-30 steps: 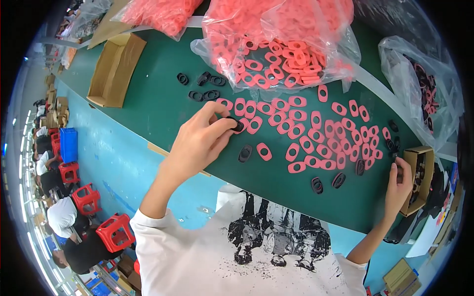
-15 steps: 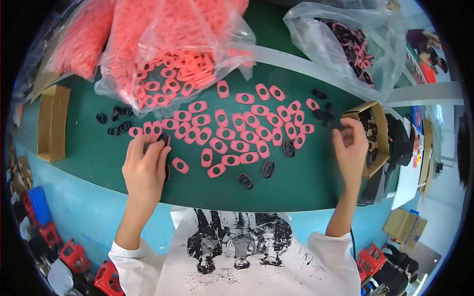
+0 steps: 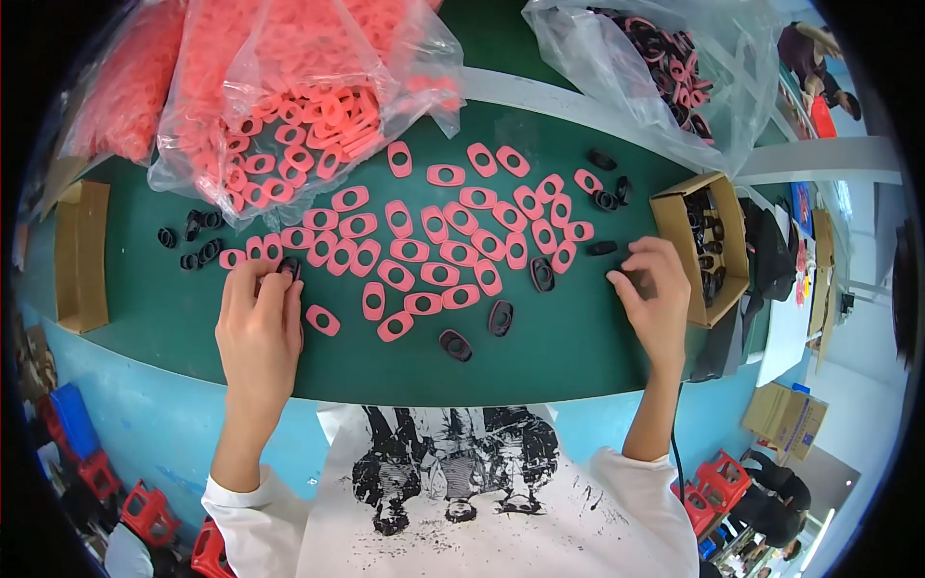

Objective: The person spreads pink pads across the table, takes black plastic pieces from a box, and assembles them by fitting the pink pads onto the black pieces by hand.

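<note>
My left hand (image 3: 255, 323) is at the left end of the scattered pink pieces, its thumb and fingers closed on a small black oval piece (image 3: 289, 267). Part of that piece is hidden by the fingers. Flat pink oval rings (image 3: 409, 250) lie spread over the middle of the table. One pink ring (image 3: 323, 320) is just right of my left hand. My right hand (image 3: 658, 303) hovers at the right with thumb and fingers apart and nothing seen between them. A slim black piece (image 3: 601, 248) lies just left of its fingertips.
An open cardboard box (image 3: 725, 299) of black parts stands beyond my right hand. Clear bags of pink rings (image 3: 332, 120) and of pink-and-black pieces (image 3: 674, 77) sit at the back. Black ring pieces (image 3: 499, 318) lie near the front; an empty carton (image 3: 82, 255) stands left.
The whole view has shifted, so the table sits a little further left. My right hand has come away from the black parts; one now lies apart from them. The left hand keeps its pinch.
</note>
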Action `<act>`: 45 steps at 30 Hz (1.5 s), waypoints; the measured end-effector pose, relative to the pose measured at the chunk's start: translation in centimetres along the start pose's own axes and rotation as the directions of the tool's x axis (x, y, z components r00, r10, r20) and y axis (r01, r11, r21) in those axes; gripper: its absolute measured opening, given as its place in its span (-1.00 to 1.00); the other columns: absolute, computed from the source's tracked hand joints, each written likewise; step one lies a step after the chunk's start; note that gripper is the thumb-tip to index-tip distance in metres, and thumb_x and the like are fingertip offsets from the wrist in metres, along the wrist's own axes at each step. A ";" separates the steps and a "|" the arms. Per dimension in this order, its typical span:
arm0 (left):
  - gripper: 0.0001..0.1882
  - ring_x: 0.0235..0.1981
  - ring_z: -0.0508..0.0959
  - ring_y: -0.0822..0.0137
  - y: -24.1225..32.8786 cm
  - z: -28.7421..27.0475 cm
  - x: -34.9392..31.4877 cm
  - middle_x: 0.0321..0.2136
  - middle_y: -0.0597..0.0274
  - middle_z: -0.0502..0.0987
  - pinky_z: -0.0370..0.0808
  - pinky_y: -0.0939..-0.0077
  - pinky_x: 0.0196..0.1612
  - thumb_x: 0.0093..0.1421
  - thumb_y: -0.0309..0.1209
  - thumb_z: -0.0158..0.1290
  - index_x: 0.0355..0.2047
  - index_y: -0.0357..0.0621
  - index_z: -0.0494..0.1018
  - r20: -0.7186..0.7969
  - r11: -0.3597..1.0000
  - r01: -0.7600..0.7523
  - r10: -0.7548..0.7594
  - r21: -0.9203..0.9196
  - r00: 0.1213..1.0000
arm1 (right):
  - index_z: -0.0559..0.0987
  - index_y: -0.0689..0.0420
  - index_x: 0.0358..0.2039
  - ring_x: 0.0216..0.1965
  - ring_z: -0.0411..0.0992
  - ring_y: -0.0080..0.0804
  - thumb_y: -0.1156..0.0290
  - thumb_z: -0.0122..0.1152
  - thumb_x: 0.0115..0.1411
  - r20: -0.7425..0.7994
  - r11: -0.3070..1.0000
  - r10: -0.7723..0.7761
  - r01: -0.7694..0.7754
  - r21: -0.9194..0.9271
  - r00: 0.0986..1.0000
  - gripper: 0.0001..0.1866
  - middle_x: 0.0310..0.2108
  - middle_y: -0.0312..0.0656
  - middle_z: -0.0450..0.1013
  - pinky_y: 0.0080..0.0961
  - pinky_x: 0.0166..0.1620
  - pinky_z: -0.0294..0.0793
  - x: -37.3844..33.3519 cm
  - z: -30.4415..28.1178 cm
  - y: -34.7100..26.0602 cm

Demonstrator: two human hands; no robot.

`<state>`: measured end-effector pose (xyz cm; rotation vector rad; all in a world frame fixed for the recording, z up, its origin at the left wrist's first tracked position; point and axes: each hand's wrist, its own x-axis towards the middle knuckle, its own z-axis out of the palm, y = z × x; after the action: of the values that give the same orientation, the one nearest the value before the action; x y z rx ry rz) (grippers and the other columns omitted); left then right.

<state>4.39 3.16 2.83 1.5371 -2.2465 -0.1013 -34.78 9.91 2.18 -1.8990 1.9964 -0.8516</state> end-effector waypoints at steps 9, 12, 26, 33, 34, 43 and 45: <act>-0.92 -0.32 0.51 0.08 0.1 0.0 -0.3 -0.30 0.07 0.46 0.49 0.27 -0.37 0.10 -0.61 0.14 -0.40 -0.34 0.45 0.023 0.998 -0.056 0.056 -0.002 0.998 | 0.60 0.19 -0.17 -0.34 0.44 -0.45 0.67 0.29 0.03 0.055 0.988 -0.156 0.155 0.021 0.986 -0.69 -0.20 -0.18 0.47 -0.61 -0.39 0.43 1.7 1.8 -0.7; -0.91 -0.33 0.52 0.09 0.1 -0.1 -0.2 -0.30 0.07 0.46 0.49 0.27 -0.38 0.10 -0.61 0.14 -0.39 -0.33 0.45 0.063 0.999 -0.042 0.044 -0.031 0.997 | 0.59 0.20 -0.17 -0.36 0.44 -0.43 0.66 0.30 0.02 0.049 0.998 -0.048 0.046 0.050 0.998 -0.69 -0.21 -0.19 0.47 -0.61 -0.39 0.42 1.5 1.4 -1.2; -0.87 -0.29 0.52 0.06 -0.9 -0.5 0.0 -0.29 0.06 0.48 0.48 0.25 -0.30 0.07 -0.64 0.15 -0.35 -0.33 0.46 0.104 0.991 -0.088 0.098 -0.101 0.990 | 0.58 0.31 -0.20 -0.37 0.41 -0.50 0.63 0.20 0.14 0.017 0.978 0.198 -0.199 0.055 0.980 -0.81 -0.23 -0.16 0.44 -0.63 -0.29 0.42 1.0 0.2 -0.5; -0.73 -0.29 0.51 0.04 0.1 -0.7 0.5 -0.30 0.05 0.47 0.47 0.25 -0.27 0.09 -0.64 0.12 -0.15 -0.30 0.48 0.131 0.993 0.034 -0.019 -0.110 0.991 | 0.56 0.22 -0.09 -0.35 0.38 -0.51 0.63 0.29 -0.02 0.113 0.993 0.111 -0.116 0.038 0.987 -0.60 -0.19 -0.20 0.43 -0.62 -0.32 0.38 0.9 -1.5 -1.3; -0.71 -0.30 0.51 0.03 0.0 -0.6 0.6 -0.30 0.05 0.48 0.47 0.25 -0.27 0.10 -0.64 0.12 -0.13 -0.28 0.48 0.139 0.997 0.006 0.005 -0.081 0.990 | 0.56 0.22 -0.10 -0.35 0.38 -0.50 0.62 0.31 -0.05 0.136 0.992 0.116 -0.122 0.036 0.984 -0.59 -0.20 -0.21 0.43 -0.62 -0.33 0.37 1.0 -1.3 -1.4; -0.75 -0.47 0.53 0.26 -1.0 -0.4 0.6 -0.27 0.10 0.45 0.48 0.47 -0.44 0.15 -0.62 0.14 -0.13 -0.30 0.47 0.178 0.973 0.084 -0.046 -0.217 0.983 | 0.59 0.16 -0.15 -0.38 0.36 -0.49 0.56 0.36 -0.06 0.169 1.000 -0.001 -0.002 0.023 0.986 -0.62 -0.24 -0.24 0.40 -0.59 -0.40 0.34 1.5 0.0 -1.6; -0.75 -0.46 0.53 0.25 -0.8 -0.5 0.6 -0.28 0.10 0.45 0.48 0.46 -0.43 0.15 -0.62 0.14 -0.14 -0.31 0.47 0.183 0.973 0.091 -0.051 -0.214 0.982 | 0.60 0.16 -0.16 -0.38 0.36 -0.50 0.56 0.36 -0.06 0.199 0.998 -0.063 0.058 0.031 0.978 -0.63 -0.24 -0.25 0.40 -0.59 -0.40 0.34 1.8 0.1 -1.9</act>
<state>5.10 2.42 3.23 1.5391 -2.2234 -0.5107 -33.37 8.23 3.55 -1.9556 1.8107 -0.6674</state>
